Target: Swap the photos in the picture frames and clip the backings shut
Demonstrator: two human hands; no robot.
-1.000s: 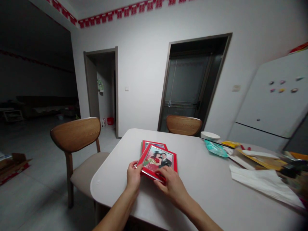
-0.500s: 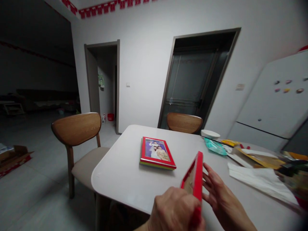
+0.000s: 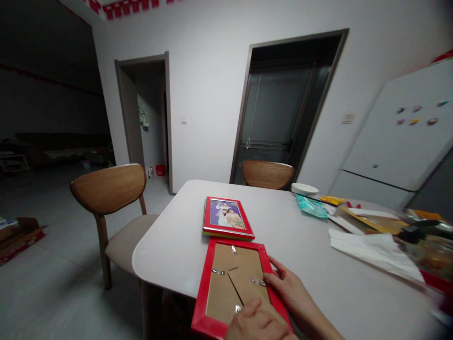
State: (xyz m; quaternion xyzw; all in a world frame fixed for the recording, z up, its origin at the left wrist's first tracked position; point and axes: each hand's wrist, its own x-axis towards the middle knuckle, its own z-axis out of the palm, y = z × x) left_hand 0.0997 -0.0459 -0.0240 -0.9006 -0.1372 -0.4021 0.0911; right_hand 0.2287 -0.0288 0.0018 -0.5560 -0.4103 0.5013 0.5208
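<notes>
A red picture frame (image 3: 204,297) is tilted face down in front of me, its brown backing board (image 3: 222,288) and small metal clips showing. My right hand (image 3: 288,288) grips its right edge, with the thumb on the border and the other fingers partly hidden. My left hand (image 3: 256,323) is curled over the near edge, cut off by the bottom of the view. Just beyond lies a second red picture frame (image 3: 247,224), face up with a photo of people in it. Beneath that one shows the yellow-green edge of another piece.
The white table (image 3: 170,250) carries a white bowl (image 3: 305,189), a teal packet (image 3: 311,206), white paper (image 3: 375,255) and piled packaging on the right. Wooden chairs stand at the left (image 3: 109,189) and far side (image 3: 268,174). A fridge (image 3: 392,141) is at the right.
The held picture frame has turned from edge-on to showing its back and come down left, near the other frame. My right hand has gone from open beside it to gripping its edge.
</notes>
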